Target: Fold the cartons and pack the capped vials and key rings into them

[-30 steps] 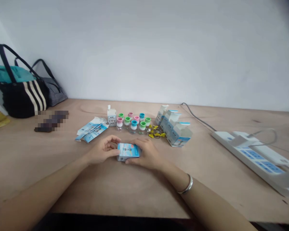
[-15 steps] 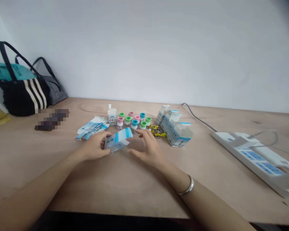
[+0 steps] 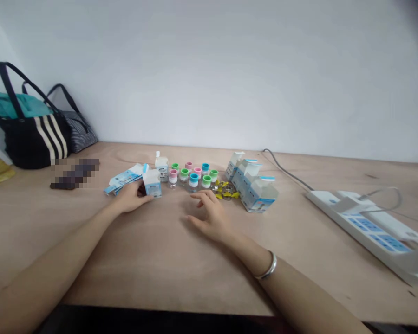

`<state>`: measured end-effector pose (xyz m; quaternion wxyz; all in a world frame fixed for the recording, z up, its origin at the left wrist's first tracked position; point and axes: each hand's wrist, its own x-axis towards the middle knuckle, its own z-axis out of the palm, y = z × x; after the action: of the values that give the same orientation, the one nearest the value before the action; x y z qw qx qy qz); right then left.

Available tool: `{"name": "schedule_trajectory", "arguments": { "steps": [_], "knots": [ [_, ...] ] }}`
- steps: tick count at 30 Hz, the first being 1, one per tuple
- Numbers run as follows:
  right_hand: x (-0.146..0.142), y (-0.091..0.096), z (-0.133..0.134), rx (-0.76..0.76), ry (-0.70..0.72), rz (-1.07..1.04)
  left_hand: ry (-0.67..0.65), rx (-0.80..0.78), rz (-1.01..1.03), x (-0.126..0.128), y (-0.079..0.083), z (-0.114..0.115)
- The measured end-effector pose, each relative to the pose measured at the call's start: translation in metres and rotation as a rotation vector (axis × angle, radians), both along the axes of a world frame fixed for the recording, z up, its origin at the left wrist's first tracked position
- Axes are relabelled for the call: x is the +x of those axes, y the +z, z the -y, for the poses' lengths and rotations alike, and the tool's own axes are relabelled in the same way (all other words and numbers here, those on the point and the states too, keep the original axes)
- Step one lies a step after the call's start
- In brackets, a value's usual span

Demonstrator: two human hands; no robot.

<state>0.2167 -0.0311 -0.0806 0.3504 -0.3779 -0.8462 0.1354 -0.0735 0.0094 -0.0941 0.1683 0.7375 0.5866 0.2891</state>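
Observation:
My left hand [image 3: 131, 196] is closed on a small white-and-blue cardboard box [image 3: 152, 183], which stands upright with its top flap raised. Just behind it is a similar open box [image 3: 162, 170]. Flattened cartons [image 3: 125, 177] lie behind my left hand. My right hand [image 3: 211, 215] hovers low over the table with fingers apart and nothing in them. Beyond it stand several small clear bottles [image 3: 193, 182] with pink, green and blue caps. Yellow-and-clear small pieces [image 3: 226, 191] lie beside the bottles, near my right fingertips.
A row of open boxes [image 3: 258, 197] stands right of the bottles. A white power strip [image 3: 365, 232] with a grey cable [image 3: 287, 170] lies at the right. Black bags [image 3: 31, 139] and a pixelated dark object [image 3: 75, 174] are at the left.
My left hand has moved left and away from me with the box, which has gone from tilted in the air to upright on the table. My right hand has barely moved.

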Motion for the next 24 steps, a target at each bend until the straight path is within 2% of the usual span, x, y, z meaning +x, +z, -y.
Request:
{"name": "schedule_trajectory", "arguments": {
  "steps": [4,7,11,14,19,24],
  "knots": [
    [0.0,0.0,0.0,-0.023,0.008,-0.018,0.016,0.077,-0.017,0.012,-0.003,-0.009],
    [0.0,-0.002,-0.001,-0.04,0.02,-0.032,0.123,0.216,-0.09,0.017,0.001,-0.01],
    [0.001,-0.003,0.0,-0.039,0.023,-0.025,0.305,0.438,-0.344,0.006,0.011,-0.004],
    [0.001,-0.002,0.001,-0.055,0.034,-0.013,0.36,0.363,-0.466,-0.01,0.012,-0.001],
    [0.0,0.0,0.004,-0.078,0.058,0.015,0.312,0.094,-0.549,-0.023,0.005,-0.001],
    [0.0,0.0,0.004,-0.086,0.06,0.019,0.358,0.065,-0.573,-0.022,0.012,0.004]
  ]
}}
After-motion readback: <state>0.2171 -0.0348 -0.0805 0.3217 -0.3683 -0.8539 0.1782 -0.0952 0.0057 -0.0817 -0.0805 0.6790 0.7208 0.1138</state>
